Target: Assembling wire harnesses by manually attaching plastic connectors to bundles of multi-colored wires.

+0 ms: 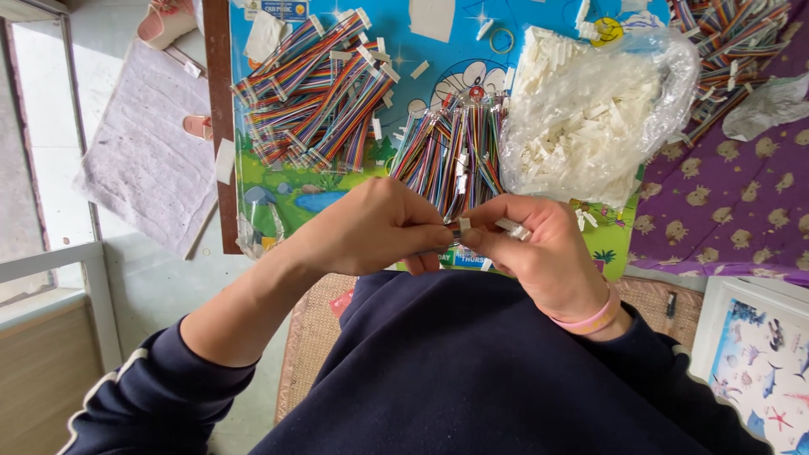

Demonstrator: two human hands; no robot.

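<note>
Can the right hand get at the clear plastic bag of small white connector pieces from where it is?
Probably yes. The clear plastic bag of small white connector pieces lies just beyond the right hand with nothing between, though that hand is pinching a small white connector.

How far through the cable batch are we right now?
Done, apparently: a pile of ribbon cables with white ends at the upper left. In hand: the left hand and right hand pinch a small white connector between them. Left: a loose cable bundle and a bag of white connectors.

Rainbow-striped ribbon cables (316, 88), white connectors (581, 118)
</note>
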